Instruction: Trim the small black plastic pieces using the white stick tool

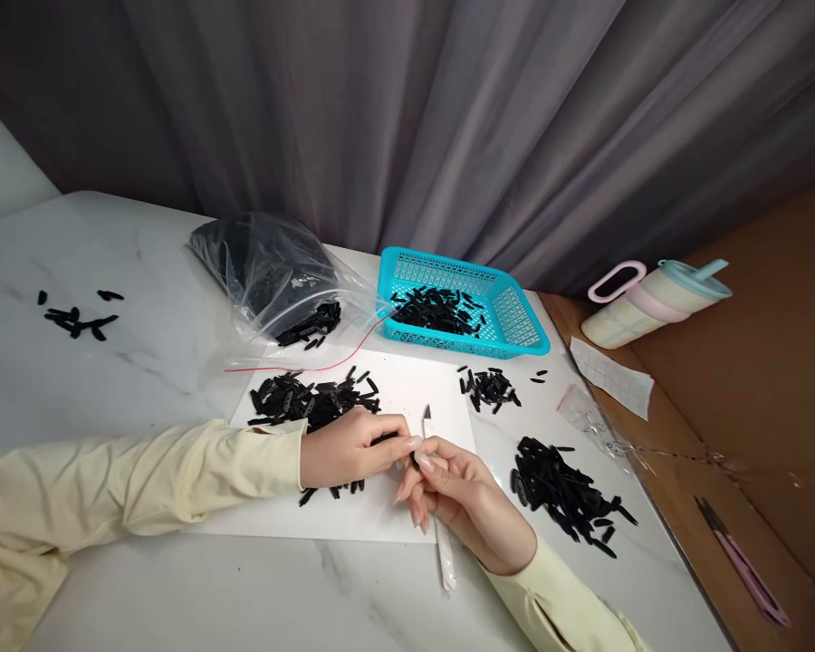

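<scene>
My left hand and my right hand meet above a white sheet, fingertips pinched together. Between them shows a small black piece, mostly covered by the fingers; which hand bears it more is hard to see. Under and beside my right hand lies a white-handled craft knife, its blade pointing away from me. A heap of slim black pieces spreads on the sheet behind my left hand, and some stick out below that wrist.
A blue basket holding black pieces stands at the back, beside a clear zip bag of more. Other piles lie right and far left. A tumbler, paper and pink-handled knife rest on brown cardboard at right.
</scene>
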A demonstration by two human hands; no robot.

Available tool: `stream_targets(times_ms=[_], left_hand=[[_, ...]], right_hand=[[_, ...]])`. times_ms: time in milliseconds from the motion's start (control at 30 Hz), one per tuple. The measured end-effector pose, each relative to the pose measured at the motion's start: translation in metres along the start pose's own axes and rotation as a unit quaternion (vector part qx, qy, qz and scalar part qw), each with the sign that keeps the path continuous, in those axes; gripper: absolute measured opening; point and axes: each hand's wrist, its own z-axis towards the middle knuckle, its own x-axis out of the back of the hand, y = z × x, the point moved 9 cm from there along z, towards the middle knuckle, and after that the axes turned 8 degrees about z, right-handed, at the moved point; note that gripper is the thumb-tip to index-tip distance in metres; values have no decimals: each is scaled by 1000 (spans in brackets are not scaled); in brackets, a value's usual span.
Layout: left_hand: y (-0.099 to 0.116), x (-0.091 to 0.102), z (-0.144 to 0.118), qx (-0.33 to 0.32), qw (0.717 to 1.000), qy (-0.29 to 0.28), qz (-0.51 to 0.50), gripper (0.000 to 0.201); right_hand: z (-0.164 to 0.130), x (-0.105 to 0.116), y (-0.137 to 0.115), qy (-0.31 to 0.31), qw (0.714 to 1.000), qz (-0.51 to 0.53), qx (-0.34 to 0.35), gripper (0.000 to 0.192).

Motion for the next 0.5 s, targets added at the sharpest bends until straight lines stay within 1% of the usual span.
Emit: stream_targets(times_ms=[133,300,500], left_hand=[[1,0,0,-2,1000,-3,-10,29],[3,-1,0,-11,1000,-9,-21,32],[2,1,0,-2,1000,4,-20,38]], right_hand=[[-2,-3,-3,-5,998,-54,28,25],[-4,-3,-8,8,993,-98,67,22],[-8,0,-18,45,983,-145,99,19]])
